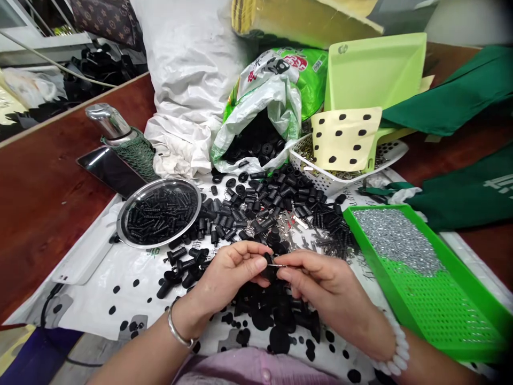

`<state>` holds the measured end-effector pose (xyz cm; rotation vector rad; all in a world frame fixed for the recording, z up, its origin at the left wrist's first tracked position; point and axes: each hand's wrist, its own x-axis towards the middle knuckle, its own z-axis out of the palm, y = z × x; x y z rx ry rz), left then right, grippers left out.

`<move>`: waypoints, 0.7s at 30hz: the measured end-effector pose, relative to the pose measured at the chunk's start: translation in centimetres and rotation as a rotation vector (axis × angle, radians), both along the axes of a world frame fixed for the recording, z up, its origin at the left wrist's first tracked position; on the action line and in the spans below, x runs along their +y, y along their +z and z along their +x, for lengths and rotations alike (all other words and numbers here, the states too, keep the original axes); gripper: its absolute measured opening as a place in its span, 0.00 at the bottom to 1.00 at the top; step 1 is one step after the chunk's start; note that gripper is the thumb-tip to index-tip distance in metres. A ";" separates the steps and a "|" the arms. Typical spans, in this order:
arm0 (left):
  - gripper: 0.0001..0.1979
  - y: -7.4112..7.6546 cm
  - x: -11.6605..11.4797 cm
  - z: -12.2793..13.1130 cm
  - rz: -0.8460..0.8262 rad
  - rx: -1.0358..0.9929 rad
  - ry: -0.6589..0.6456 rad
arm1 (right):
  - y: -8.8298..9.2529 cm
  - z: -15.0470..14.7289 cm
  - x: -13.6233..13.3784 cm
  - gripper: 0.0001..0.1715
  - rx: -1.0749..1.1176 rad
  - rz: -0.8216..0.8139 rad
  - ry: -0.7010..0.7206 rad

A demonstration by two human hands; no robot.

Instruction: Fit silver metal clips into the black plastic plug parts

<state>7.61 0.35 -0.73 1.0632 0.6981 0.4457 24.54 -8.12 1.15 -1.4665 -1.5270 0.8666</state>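
On my screen, my two hands meet a little below the middle of the picture. My left hand [236, 270] pinches a small black piece [271, 272] between thumb and fingers. My right hand [326, 280] pinches a thin shiny bit [277, 265] with its fingertips. The bit's long side runs sideways, almost flat across the picture, with its left end at the black piece. I can't tell if that end goes in or just sits in front. I think that line-up matters most: the black piece is left of my right hand's fingertips, and my left hand is nearer to it. Black tubes [224, 216] lie up and left of the hands, and a green tray [425, 313] sits at the right side of the picture.
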 end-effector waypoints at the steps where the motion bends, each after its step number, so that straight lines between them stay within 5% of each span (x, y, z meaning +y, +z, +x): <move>1: 0.14 0.0 0.0 0.0 -0.009 -0.004 0.003 | -0.1 0.0 0.0 0.08 -0.027 0.028 -0.016; 10: 0.18 0.4 0.0 0.2 -0.032 0.058 -0.063 | -0.5 -0.9 0.3 0.08 -0.274 0.253 0.065; 21: 0.17 2.0 -0.3 -0.9 -0.055 0.016 -0.091 | 0.4 -1.1 0.3 0.07 -0.218 0.252 0.098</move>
